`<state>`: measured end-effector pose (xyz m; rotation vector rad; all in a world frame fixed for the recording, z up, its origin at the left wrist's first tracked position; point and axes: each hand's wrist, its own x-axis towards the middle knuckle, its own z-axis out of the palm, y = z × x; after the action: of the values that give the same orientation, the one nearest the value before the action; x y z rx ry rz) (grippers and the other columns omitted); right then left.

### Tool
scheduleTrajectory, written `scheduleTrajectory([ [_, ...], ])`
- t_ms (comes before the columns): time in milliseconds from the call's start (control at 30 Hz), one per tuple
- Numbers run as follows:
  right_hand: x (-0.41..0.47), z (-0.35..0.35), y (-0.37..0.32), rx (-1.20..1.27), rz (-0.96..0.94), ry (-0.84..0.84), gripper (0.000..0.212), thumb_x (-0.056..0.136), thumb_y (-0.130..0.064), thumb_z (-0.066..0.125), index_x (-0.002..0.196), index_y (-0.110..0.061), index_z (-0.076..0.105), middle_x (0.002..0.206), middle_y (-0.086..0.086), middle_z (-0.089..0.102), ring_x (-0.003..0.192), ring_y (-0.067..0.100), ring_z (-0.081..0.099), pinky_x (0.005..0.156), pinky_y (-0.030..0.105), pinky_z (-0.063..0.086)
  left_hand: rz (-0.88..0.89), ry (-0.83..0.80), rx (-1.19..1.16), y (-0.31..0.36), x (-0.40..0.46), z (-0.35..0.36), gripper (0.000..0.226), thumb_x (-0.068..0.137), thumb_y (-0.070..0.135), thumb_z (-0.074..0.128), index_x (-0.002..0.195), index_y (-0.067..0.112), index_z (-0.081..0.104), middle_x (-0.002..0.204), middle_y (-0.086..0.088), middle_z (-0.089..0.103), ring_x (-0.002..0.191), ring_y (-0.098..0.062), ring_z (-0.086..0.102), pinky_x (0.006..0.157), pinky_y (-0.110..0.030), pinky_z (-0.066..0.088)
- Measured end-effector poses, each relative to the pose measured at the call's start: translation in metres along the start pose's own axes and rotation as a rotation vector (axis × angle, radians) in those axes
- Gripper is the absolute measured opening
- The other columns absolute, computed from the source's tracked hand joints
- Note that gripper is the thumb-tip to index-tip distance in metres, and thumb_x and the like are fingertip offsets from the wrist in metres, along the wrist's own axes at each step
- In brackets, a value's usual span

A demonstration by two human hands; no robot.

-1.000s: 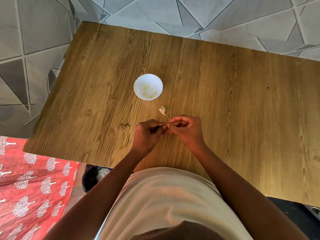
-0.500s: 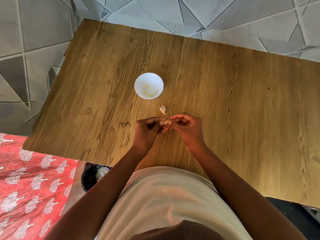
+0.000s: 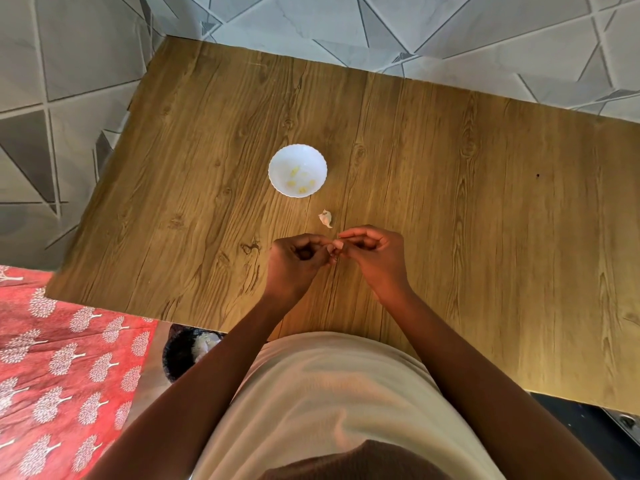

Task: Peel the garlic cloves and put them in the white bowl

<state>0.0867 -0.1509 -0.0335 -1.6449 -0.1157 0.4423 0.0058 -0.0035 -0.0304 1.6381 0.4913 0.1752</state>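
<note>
Left hand (image 3: 294,263) and right hand (image 3: 375,256) meet just nearer the person than the white bowl (image 3: 298,170), fingers (image 3: 349,233) pinching a small garlic clove (image 3: 336,244) between them. An unpeeled clove (image 3: 325,218) lies on the table (image 3: 485,202) between bowl and hands. The bowl holds yellowish peeled pieces (image 3: 301,183). No legible writing.

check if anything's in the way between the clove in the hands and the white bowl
Mostly clear. Both hands, left hand and right hand, pinch the clove. Only a loose unpeeled clove lies on the table toward the white bowl.
</note>
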Motion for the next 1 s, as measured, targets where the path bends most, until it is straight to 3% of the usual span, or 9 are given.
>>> scheduleTrajectory([
  [133, -0.0009, -0.0009, -0.0023, -0.010, -0.041, -0.015, 0.020, 0.080, 0.000, 0.083, 0.098, -0.006, 0.078, 0.087, 0.006, 0.079, 0.084, 0.023, 0.077, 0.080, 0.037, 0.062, -0.057, -0.023, -0.094, 0.0016, -0.0001, -0.0007, 0.011, 0.094, 0.004, 0.074, 0.103, -0.002, 0.078, 0.082, -0.014, 0.078, 0.071, -0.025, 0.074, 0.072, -0.033, 0.063],
  [267, -0.0020, -0.0002, -0.0025, -0.018, -0.084, -0.021, 0.022, 0.081, -0.001, 0.083, 0.101, -0.005, 0.077, 0.087, 0.006, 0.079, 0.084, 0.023, 0.076, 0.081, 0.039, 0.062, -0.196, 0.008, -0.268, -0.0010, 0.0026, 0.0013, 0.012, 0.094, -0.001, 0.072, 0.103, -0.008, 0.075, 0.091, -0.028, 0.075, 0.073, -0.027, 0.070, 0.077, -0.038, 0.059],
  [367, -0.0018, 0.0015, -0.0013, -0.050, -0.097, -0.010, 0.022, 0.081, 0.000, 0.082, 0.103, -0.004, 0.077, 0.087, 0.006, 0.079, 0.084, 0.022, 0.076, 0.081, 0.040, 0.062, -0.225, 0.049, -0.311, 0.0001, 0.0010, 0.0038, 0.012, 0.092, -0.003, 0.073, 0.103, -0.009, 0.075, 0.093, -0.028, 0.075, 0.074, -0.025, 0.070, 0.076, -0.036, 0.059],
  [567, -0.0041, 0.0026, -0.0040, 0.019, -0.031, -0.001, 0.021, 0.082, -0.004, 0.083, 0.101, -0.010, 0.077, 0.088, 0.008, 0.079, 0.084, 0.025, 0.077, 0.080, 0.045, 0.063, -0.032, 0.067, -0.100, 0.0034, -0.0021, 0.0018, 0.019, 0.085, 0.009, 0.084, 0.101, 0.002, 0.077, 0.088, -0.008, 0.080, 0.081, -0.026, 0.078, 0.077, -0.038, 0.064],
  [700, -0.0031, 0.0043, -0.0066, 0.085, 0.025, 0.014, 0.021, 0.081, 0.000, 0.083, 0.099, -0.008, 0.077, 0.087, 0.011, 0.078, 0.084, 0.030, 0.077, 0.080, 0.046, 0.063, 0.002, 0.070, -0.022, 0.0020, -0.0038, 0.0024, 0.016, 0.086, 0.010, 0.084, 0.100, 0.006, 0.078, 0.089, -0.003, 0.080, 0.083, -0.022, 0.079, 0.079, -0.042, 0.064],
  [867, -0.0038, 0.0063, -0.0048, 0.128, 0.066, 0.036, 0.022, 0.082, 0.003, 0.080, 0.102, -0.006, 0.077, 0.089, 0.013, 0.077, 0.083, 0.027, 0.075, 0.078, 0.037, 0.062, -0.057, 0.134, 0.087, 0.0009, -0.0004, 0.0057, 0.009, 0.089, 0.006, 0.080, 0.097, 0.010, 0.079, 0.084, 0.002, 0.079, 0.076, -0.015, 0.078, 0.075, -0.039, 0.065],
  [1000, -0.0004, 0.0049, 0.0006, 0.175, 0.141, 0.080, 0.020, 0.088, 0.002, 0.075, 0.107, -0.003, 0.076, 0.086, 0.013, 0.076, 0.077, 0.023, 0.070, 0.072, 0.031, 0.059, 0.048, 0.108, 0.265, -0.0057, -0.0005, 0.0032, 0.016, 0.096, 0.000, 0.068, 0.099, 0.010, 0.079, 0.079, 0.002, 0.078, 0.070, -0.011, 0.074, 0.073, -0.038, 0.064],
])
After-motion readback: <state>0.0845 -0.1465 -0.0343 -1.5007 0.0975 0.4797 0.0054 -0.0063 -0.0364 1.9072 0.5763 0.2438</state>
